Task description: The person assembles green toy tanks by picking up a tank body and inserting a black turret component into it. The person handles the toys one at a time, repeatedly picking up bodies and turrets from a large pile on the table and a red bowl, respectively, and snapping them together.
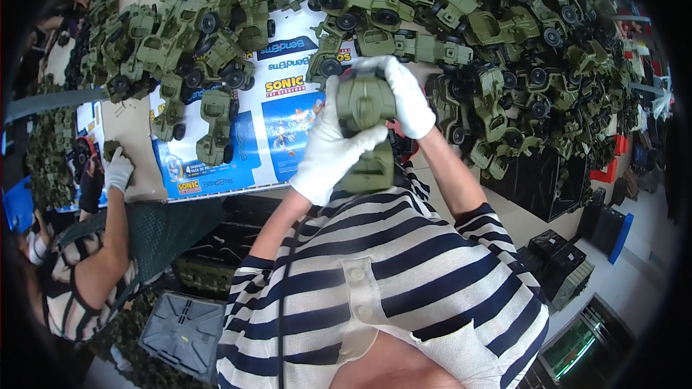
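Fingers of the white-gloved left hand (328,145) and right hand (408,97) clasped opposite sides of a green toy vehicle (366,103), seemingly to steady it, between the striped shirt (317,259) and piled vehicles (497,29).

Printed blue-and-white cardboard (277,119) lies on the table, left of center. A co-worker (79,284) sits at left, beside dark green mesh (162,234); a gray plastic square (180,335) is near left. Red bins (610,161) and a blue panel (621,238) stand right.
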Tool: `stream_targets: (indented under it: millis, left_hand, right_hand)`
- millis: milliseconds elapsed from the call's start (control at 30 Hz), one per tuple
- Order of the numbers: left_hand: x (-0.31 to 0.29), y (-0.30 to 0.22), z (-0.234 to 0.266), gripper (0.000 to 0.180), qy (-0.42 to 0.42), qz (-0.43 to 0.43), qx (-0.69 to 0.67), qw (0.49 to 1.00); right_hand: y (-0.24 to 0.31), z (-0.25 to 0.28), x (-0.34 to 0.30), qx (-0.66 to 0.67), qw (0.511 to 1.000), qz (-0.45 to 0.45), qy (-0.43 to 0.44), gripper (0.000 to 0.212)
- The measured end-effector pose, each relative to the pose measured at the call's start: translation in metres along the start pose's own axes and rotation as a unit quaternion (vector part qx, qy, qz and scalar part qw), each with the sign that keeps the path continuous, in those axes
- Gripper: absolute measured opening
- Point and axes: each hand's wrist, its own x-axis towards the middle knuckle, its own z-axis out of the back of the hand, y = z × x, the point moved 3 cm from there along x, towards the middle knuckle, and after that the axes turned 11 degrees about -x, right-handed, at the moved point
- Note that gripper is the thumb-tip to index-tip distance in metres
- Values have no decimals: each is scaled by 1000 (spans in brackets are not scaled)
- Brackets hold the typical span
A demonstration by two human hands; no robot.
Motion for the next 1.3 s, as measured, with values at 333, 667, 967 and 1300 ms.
stream_targets:
  millis: [333,667,967,1300]
  left_hand:
    - [27,11,15,52,-48,-241,-25,969]
    - [29,16,27,40,-162,-290,80,940]
    - [22,-34,142,26,-337,-190,383,839]
    - [-6,46,245,83,-212,198,618,731]
  right_hand:
    - [5,-23,-22,-244,958,150,-17,60]
    - [-23,-31,-38,-61,996,3,-63,63]
    - [-24,64,-56,107,976,-172,-76,33]
    - [147,359,-15,58,910,325,-249,27]
